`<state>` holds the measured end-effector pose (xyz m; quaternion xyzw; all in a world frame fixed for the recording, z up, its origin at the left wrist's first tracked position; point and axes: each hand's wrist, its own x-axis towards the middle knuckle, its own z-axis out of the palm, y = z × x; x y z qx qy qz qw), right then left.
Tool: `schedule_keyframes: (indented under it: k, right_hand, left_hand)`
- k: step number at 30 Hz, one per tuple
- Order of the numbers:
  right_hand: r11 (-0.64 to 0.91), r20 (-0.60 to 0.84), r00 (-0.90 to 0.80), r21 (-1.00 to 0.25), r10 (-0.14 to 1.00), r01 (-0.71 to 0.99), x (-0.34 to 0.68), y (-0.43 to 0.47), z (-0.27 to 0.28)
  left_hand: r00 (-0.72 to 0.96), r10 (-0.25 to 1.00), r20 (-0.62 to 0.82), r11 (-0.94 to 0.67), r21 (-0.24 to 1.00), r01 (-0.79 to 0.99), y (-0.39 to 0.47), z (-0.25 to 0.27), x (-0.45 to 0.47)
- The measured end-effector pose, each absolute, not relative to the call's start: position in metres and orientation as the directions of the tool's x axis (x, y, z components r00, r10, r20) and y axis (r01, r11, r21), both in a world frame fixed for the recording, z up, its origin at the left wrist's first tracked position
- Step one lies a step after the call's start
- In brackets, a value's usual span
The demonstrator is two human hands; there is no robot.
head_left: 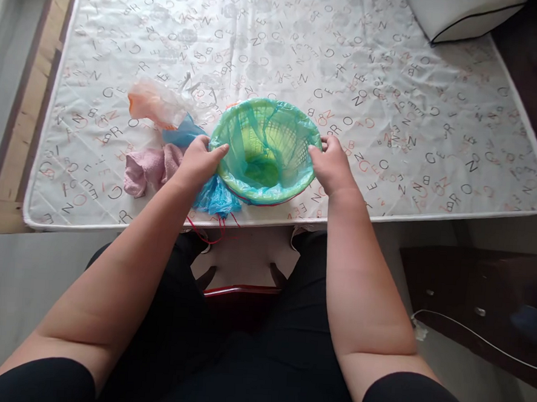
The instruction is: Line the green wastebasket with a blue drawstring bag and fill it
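A small green basket (269, 196) stands near the front edge of a mattress, lined with a thin blue-green plastic bag (255, 124) folded over its rim. My left hand (199, 160) grips the bag at the rim's left side, thumb on top. On the right side, my right hand (331, 164) holds the rim with its fingers curled over the bag's edge. Red drawstrings (212, 233) hang from the bag below the mattress edge.
The mattress (392, 111) has a white cover printed with letters. Left of the basket lie a pink cloth (145, 170), a blue bag (181, 134) and a clear and orange bag (158, 104). A white pillow (462, 16) lies at the far right. A dark cabinet (476, 298) stands at the right.
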<state>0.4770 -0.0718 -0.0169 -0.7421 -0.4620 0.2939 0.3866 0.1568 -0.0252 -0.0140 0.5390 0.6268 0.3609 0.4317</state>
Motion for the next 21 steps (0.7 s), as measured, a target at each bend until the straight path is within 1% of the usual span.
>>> schedule_keyframes:
  k: [1, 3, 5, 7, 10, 12, 14, 16, 21]
  right_hand:
    - [-0.289, -0.106, 0.393, -0.847, 0.914, 0.446, 0.476, -0.072, -0.017]
    - [-0.285, -0.105, 0.39, -0.853, 0.915, 0.437, 0.474, -0.073, -0.016]
    - [-0.262, -0.084, 0.396, -0.868, 0.914, 0.421, 0.473, -0.073, -0.016]
    - [-0.258, -0.089, 0.411, -0.889, 0.907, 0.378, 0.471, -0.072, -0.018]
    - [-0.312, -0.181, 0.447, -0.92, 0.876, 0.238, 0.463, -0.07, -0.025]
    - [-0.338, -0.256, 0.446, -0.934, 0.858, 0.112, 0.456, -0.07, -0.027]
    - [-0.343, -0.304, 0.446, -0.939, 0.842, 0.007, 0.45, -0.07, -0.026]
    - [-0.332, -0.323, 0.463, -0.941, 0.826, -0.064, 0.447, -0.072, -0.023]
    - [-0.305, -0.339, 0.464, -0.941, 0.818, -0.149, 0.456, -0.075, -0.013]
  left_hand:
    - [-0.051, 0.991, -0.12, 0.13, 0.894, 0.429, -0.025, -0.011, 0.153]
    - [-0.061, 0.995, -0.079, 0.099, 0.854, 0.511, -0.026, -0.006, 0.148]
    - [-0.041, 0.998, -0.053, 0.067, 0.846, 0.529, -0.027, -0.003, 0.147]
    - [0.023, 0.999, -0.027, 0.011, 0.855, 0.518, -0.027, -0.004, 0.148]
    - [0.156, 0.987, -0.027, -0.057, 0.858, 0.51, -0.028, -0.011, 0.152]
    - [0.203, 0.977, -0.061, -0.054, 0.855, 0.516, -0.028, -0.014, 0.154]
    - [0.201, 0.976, -0.087, -0.032, 0.85, 0.526, -0.027, -0.016, 0.153]
    - [0.184, 0.979, -0.085, -0.024, 0.852, 0.523, -0.025, -0.016, 0.151]
    - [0.152, 0.986, -0.06, -0.032, 0.842, 0.538, -0.018, -0.019, 0.137]
